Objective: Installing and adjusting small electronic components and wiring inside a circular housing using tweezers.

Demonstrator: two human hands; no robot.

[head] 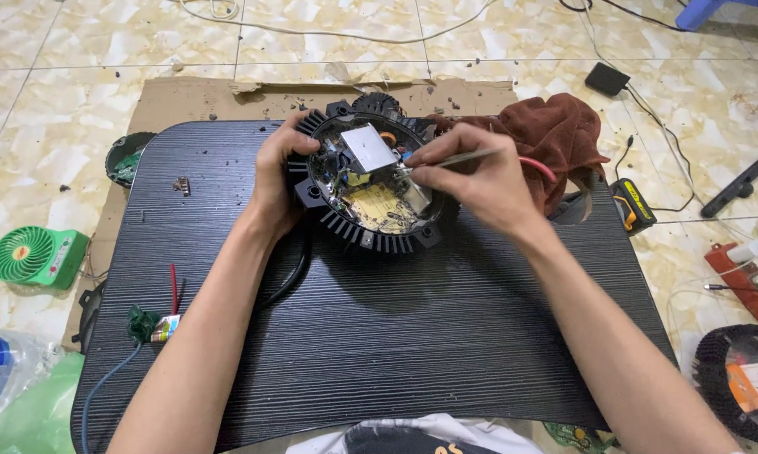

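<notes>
A round black finned housing (370, 231) lies on a black ribbed board (379, 336), its open top showing a circuit board with a yellow patch and a white square part (368, 147). My left hand (275, 181) grips the housing's left rim. My right hand (480, 181) is at the right rim, pinching a thin metal tool (446, 160) whose tip reaches into the circuit board near the middle.
A brown cloth (559, 130) lies behind my right hand. On the tiled floor are a green mini fan (34, 256), a black adapter (607, 78), a yellow-black tool (633, 204), cables, and another finned housing (744, 382) at the right. Cardboard (202, 97) lies under the board.
</notes>
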